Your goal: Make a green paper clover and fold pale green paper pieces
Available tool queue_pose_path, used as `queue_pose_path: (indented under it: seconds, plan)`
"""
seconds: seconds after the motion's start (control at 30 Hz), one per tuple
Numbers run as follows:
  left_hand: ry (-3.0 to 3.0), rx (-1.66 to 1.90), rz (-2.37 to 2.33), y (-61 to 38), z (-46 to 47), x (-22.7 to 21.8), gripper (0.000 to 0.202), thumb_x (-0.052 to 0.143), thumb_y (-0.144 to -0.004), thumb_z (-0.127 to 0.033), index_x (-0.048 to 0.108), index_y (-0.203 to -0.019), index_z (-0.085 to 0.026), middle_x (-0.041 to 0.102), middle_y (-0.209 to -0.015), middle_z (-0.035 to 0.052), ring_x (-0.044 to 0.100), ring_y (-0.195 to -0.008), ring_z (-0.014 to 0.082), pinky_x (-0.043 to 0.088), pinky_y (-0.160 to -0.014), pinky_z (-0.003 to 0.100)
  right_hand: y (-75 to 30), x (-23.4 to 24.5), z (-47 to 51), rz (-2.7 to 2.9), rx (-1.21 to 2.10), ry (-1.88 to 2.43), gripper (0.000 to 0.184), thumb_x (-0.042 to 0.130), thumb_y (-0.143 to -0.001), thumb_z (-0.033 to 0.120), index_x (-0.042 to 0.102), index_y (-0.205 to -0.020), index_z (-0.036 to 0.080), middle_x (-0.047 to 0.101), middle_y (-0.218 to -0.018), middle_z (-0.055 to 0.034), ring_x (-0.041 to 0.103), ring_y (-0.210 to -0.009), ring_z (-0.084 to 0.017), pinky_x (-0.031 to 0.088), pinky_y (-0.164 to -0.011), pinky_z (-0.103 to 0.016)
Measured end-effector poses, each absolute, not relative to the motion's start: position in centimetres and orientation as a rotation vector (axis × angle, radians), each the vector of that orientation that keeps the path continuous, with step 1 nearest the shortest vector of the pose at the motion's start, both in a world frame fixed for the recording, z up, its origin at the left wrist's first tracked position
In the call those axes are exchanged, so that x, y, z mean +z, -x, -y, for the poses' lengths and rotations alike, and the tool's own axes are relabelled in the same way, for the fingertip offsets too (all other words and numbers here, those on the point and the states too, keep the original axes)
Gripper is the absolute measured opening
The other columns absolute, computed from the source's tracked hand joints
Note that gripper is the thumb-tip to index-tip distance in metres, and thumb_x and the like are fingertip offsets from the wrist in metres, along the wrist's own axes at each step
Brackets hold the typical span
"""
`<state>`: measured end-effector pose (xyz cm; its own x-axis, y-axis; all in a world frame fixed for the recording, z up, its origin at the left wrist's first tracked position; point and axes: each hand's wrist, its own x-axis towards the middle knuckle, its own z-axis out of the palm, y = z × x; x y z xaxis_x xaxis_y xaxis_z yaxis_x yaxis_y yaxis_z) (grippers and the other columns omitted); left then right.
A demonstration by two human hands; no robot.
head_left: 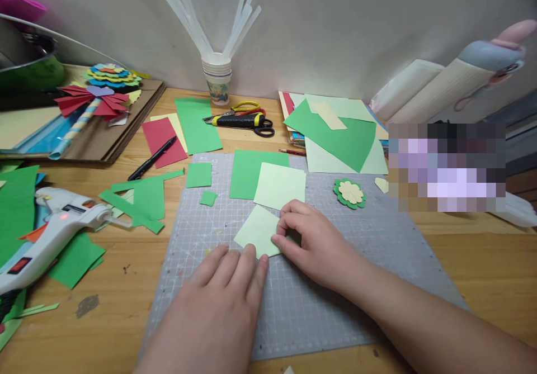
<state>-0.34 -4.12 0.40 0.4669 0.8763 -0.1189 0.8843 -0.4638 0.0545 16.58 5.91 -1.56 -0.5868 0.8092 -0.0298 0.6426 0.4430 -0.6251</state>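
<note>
A pale green sheet of paper [257,230] lies at a slant on the grey cutting mat [310,307]. My left hand [229,290] rests flat, its fingers stretched out and the tips at the paper's lower edge. At the paper's right corner, the thumb and bent fingers of my right hand [314,240] close in a pinch, partly hiding that corner. Just beyond is another pale green sheet [282,185], overlapping a darker green sheet [242,175]. Small green squares [199,175] lie to the left, and a green and cream paper flower [349,193] to the right.
A hot glue gun [62,226] lies among green scraps [146,198] on the left. Behind the mat are a black pen [151,159], scissors and a cutter [239,121], and paper cups with glue sticks [217,80]. Stacked paper [335,139] sits at back right.
</note>
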Motion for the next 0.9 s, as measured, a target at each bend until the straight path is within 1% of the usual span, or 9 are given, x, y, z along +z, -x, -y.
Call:
queue_pose_path:
  seconds: [0.3,0.53,0.63,0.73,0.9]
  plan:
    - [-2.545,-0.187,-1.547,0.2,4.1,0.7,0.053,0.037,-0.082,-0.017,0.050,-0.133,-0.016,0.055,-0.134,0.0129,0.054,-0.116,0.0332,0.042,-0.098,0.050,-16.6,-1.7,-5.9,2.426,0.860,1.253,0.012,0.059,-0.080,0.014,0.054,-0.070,0.018,0.054,-0.084,-0.0020,0.050,-0.081,-0.017,0.038,-0.073,-0.031]
    - [-2.503,-0.179,-1.545,0.4,3.6,1.1,0.050,0.042,-0.082,-0.019,0.054,-0.131,-0.018,0.058,-0.131,0.0099,0.055,-0.114,0.0312,0.040,-0.099,0.048,-16.6,-1.6,-5.9,2.444,0.857,1.251,0.011,0.059,-0.080,0.014,0.055,-0.071,0.018,0.054,-0.084,-0.0024,0.050,-0.082,-0.017,0.038,-0.073,-0.031]
    - [-2.551,-0.114,-1.506,0.4,3.4,1.1,0.043,0.044,-0.084,-0.022,0.061,-0.123,-0.018,0.063,-0.125,0.0076,0.056,-0.109,0.0270,0.038,-0.101,0.044,-16.6,-1.6,-5.8,2.455,0.846,1.244,0.010,0.059,-0.081,0.015,0.054,-0.072,0.018,0.054,-0.084,-0.0026,0.050,-0.082,-0.017,0.038,-0.074,-0.031]
    - [-2.652,-0.012,-1.421,0.3,3.3,0.8,0.036,0.046,-0.085,-0.025,0.067,-0.113,-0.015,0.065,-0.121,0.0071,0.056,-0.109,0.0237,0.033,-0.105,0.040,-16.6,-1.5,-5.7,2.460,0.839,1.251,0.010,0.058,-0.081,0.014,0.054,-0.072,0.018,0.053,-0.085,-0.0028,0.050,-0.082,-0.017,0.039,-0.074,-0.031]
    - [-2.736,0.075,-1.383,0.5,3.3,0.0,0.035,0.046,-0.085,-0.025,0.067,-0.110,-0.014,0.063,-0.124,0.0094,0.051,-0.116,0.0219,0.026,-0.107,0.039,-16.6,-1.5,-5.9,2.454,0.835,1.255,0.009,0.059,-0.081,0.014,0.054,-0.075,0.018,0.053,-0.085,-0.0028,0.050,-0.081,-0.017,0.039,-0.073,-0.031]
